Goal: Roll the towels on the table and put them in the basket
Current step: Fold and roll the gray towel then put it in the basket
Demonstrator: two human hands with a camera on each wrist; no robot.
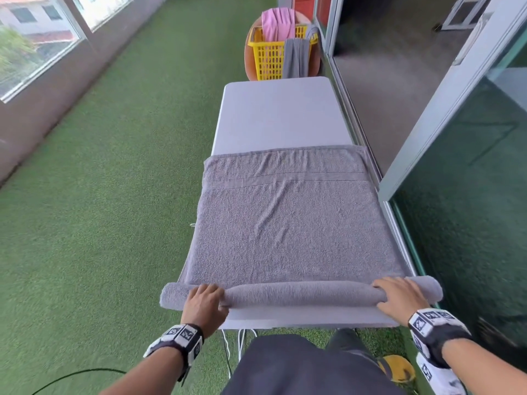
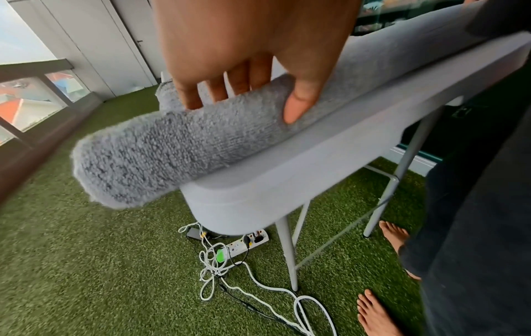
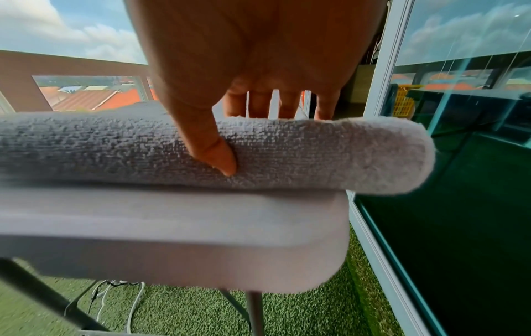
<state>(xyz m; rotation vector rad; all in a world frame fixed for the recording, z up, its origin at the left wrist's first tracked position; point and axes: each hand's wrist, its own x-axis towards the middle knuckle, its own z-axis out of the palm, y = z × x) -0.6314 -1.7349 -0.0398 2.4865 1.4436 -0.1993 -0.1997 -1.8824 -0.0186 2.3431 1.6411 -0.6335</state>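
A grey towel [image 1: 288,223] lies spread over the near half of the white table [image 1: 279,115], its near end rolled into a tube [image 1: 299,293] along the front edge. My left hand [image 1: 206,299] grips the roll [image 2: 178,145] near its left end, fingers over the top and thumb on the near side. My right hand [image 1: 399,295] grips the roll [image 3: 287,150] near its right end in the same way. Both roll ends overhang the table's sides. A yellow basket [image 1: 271,52] stands beyond the table's far end, holding a pink towel [image 1: 278,24] and a grey one [image 1: 296,57] draped over its rim.
Artificial grass [image 1: 114,195] covers the floor to the left. Glass sliding doors [image 1: 470,195] run close along the table's right side. Under the table lie a power strip [image 2: 247,244] and tangled cables [image 2: 218,272]. My bare feet [image 2: 376,313] stand at the near edge.
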